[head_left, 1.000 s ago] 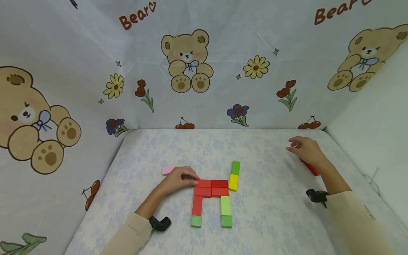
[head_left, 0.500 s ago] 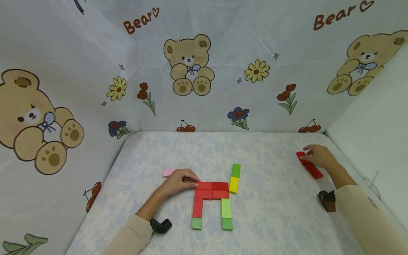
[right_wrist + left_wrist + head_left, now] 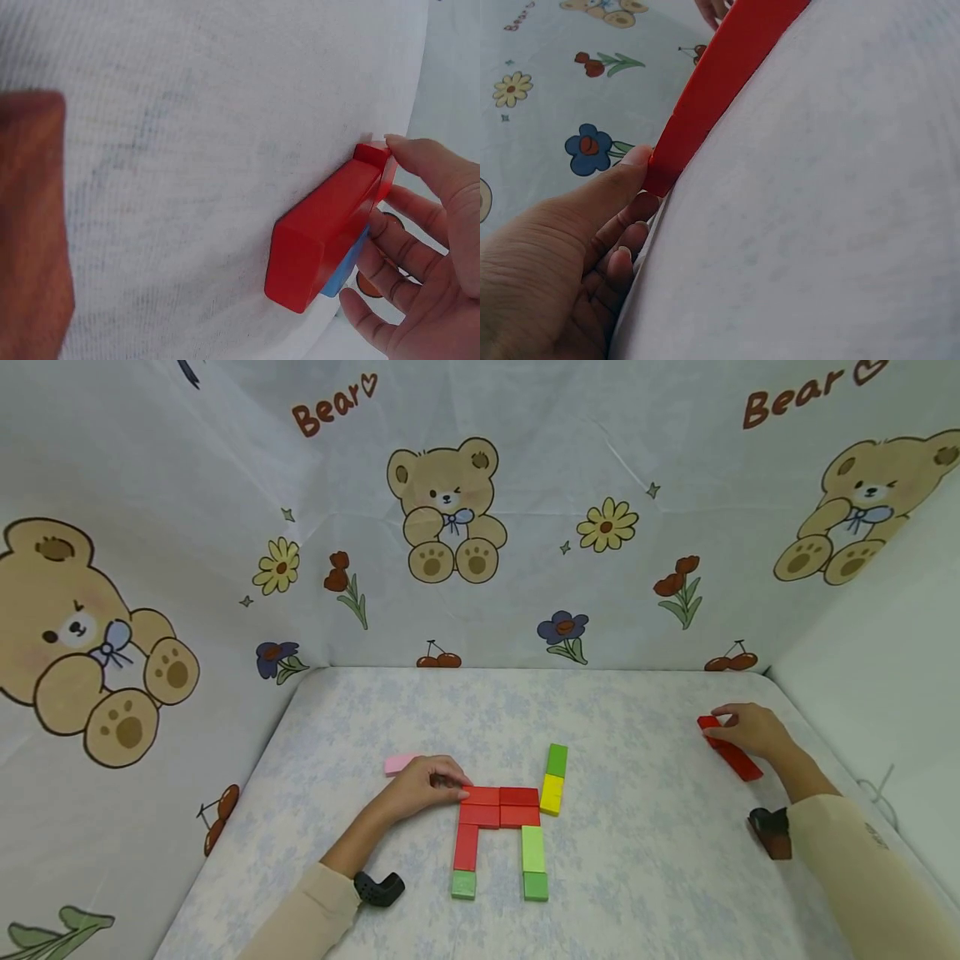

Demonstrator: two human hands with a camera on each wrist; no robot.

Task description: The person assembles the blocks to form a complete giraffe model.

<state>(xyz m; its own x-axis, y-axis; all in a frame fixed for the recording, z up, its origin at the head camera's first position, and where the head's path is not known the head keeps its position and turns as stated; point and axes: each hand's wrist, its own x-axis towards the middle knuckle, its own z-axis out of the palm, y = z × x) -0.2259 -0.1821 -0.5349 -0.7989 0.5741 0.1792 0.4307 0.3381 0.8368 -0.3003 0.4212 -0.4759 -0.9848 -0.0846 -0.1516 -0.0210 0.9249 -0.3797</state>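
Note:
In the head view, flat red blocks (image 3: 519, 815) form a two-row slab near the table's middle. My left hand (image 3: 423, 785) pinches the slab's far left corner; in the left wrist view the thumb lies against the end of a red block (image 3: 705, 97). At the far right, my right hand (image 3: 756, 731) pinches the far one of two red blocks lying end to end. The right wrist view shows the near red block (image 3: 322, 217), the far red block (image 3: 386, 176) under the thumb, and a blue block (image 3: 343, 271) beside them, near the curled fingers.
Two legs run toward me from the slab: a red block (image 3: 466, 847) with a green square, and a light green block (image 3: 532, 849) with a green square. Yellow (image 3: 551, 795) and green (image 3: 557, 760) blocks angle away at right. A pink block (image 3: 400, 765) and brown block (image 3: 772, 842) lie nearby.
My right hand has moved right and down from above the table onto the far red block, uncovering more of the red pair. My left hand stays at the slab's corner.

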